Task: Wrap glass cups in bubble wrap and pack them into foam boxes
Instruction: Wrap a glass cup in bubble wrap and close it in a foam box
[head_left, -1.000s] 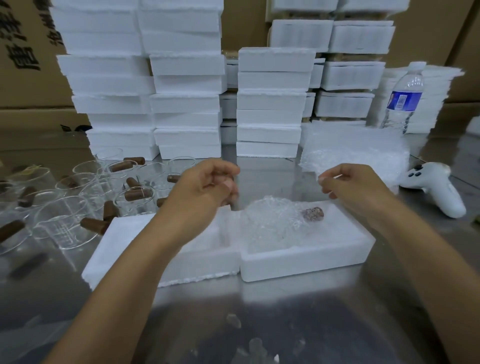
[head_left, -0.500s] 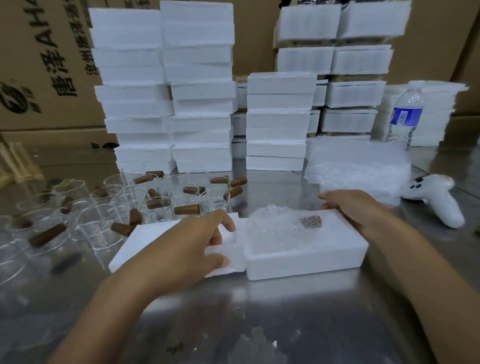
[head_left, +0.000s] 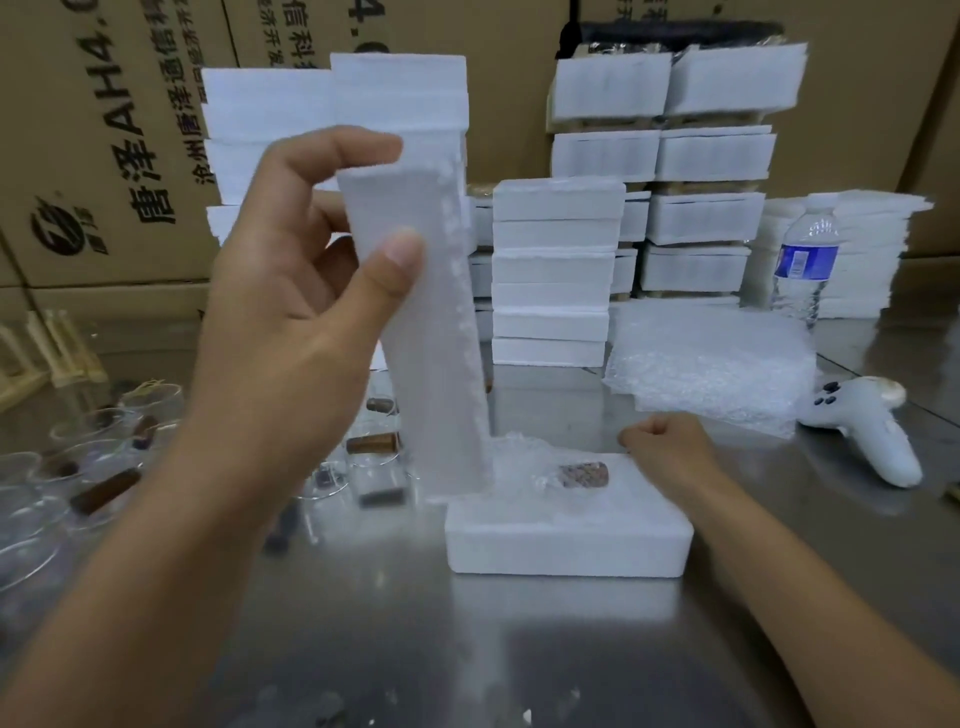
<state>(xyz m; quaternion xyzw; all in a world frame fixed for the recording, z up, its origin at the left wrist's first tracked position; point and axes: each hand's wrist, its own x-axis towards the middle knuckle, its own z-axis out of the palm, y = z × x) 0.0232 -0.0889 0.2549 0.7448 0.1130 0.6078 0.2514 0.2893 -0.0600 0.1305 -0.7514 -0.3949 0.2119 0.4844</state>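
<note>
Standing along the back, brown cartons (head_left: 104, 130) read "唐泽AH4.0" beside a round logo; the bottle's (head_left: 805, 260) blue label is too small to read. The left hand (head_left: 291, 291) pinches a foam lid (head_left: 426, 332) upright, thumb in front and fingers behind, hiding part of the foam stacks (head_left: 556, 270). Below it the box (head_left: 566, 540) sits open on the steel table (head_left: 467, 649), holding the wrapped cup (head_left: 545, 467). The right hand (head_left: 665, 441) is curled into a fist at the box's far edge. Bubble wrap (head_left: 711, 364) and a white controller (head_left: 862, 426) lie right, bare cups (head_left: 78, 467) left.
</note>
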